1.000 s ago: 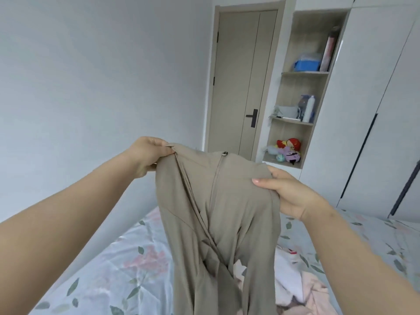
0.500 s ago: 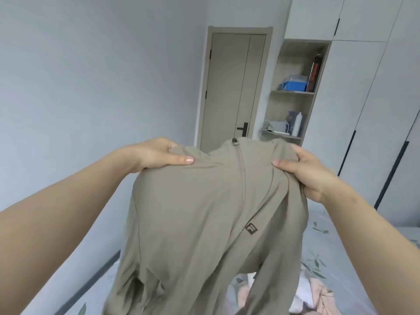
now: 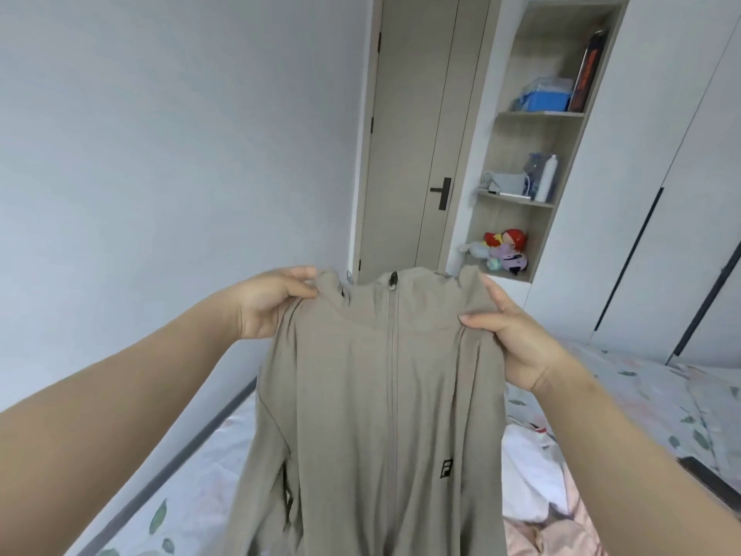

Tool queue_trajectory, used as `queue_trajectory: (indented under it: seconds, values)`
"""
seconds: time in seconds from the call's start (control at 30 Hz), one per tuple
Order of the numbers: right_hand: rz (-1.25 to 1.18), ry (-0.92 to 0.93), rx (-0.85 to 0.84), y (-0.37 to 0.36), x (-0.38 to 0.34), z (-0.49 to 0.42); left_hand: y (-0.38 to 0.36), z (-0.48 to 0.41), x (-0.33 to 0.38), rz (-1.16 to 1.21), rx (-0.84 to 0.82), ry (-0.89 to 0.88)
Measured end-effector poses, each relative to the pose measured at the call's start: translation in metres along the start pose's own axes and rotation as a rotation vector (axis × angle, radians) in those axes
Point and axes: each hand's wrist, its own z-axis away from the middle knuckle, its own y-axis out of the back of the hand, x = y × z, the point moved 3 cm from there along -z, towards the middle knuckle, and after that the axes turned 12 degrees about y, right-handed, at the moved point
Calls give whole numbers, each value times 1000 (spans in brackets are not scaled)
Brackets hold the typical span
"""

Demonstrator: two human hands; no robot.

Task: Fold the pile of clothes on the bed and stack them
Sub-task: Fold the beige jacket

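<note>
A beige zip-up jacket [image 3: 373,415] hangs in the air in front of me, zipper facing me and running down its middle, a small dark logo on its lower right. My left hand [image 3: 268,302] pinches its left shoulder by the collar. My right hand [image 3: 509,335] grips its right shoulder. The jacket's lower part drops out of view. Behind and below it, white [image 3: 525,471] and pink [image 3: 561,535] clothes lie in a pile on the bed [image 3: 641,399].
The bed has a floral sheet and runs along the grey wall on the left. Ahead stand a closed beige door [image 3: 417,134], open shelves [image 3: 529,154] with boxes, a bottle and toys, and white wardrobe doors [image 3: 661,174] on the right.
The jacket was turned round and spread out: a second ago it hung twisted, now its zipped front faces me flat. Both hands shifted to its shoulders and the view tilted downward.
</note>
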Motion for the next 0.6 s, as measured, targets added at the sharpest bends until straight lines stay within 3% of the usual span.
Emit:
queue_trajectory:
  seconds: [0.07,0.13,0.27,0.3,0.43,0.6]
  values:
    - [109,-147,-15,12,21,-5,-6,-17,-23,-182,4,229]
    - [145,-180,-5,25,31,-11,-5,-34,-34,-227,67,274]
    - [-39,19,117,43,28,-34,6,-59,-8,151,137,-129]
    - [-75,2,142,46,32,-38,6,-64,-7,152,138,-136]
    - [131,-429,78,57,83,-31,1,-89,-54,-188,50,321]
    - [30,-559,92,68,139,-22,26,-125,-96,-66,53,359]
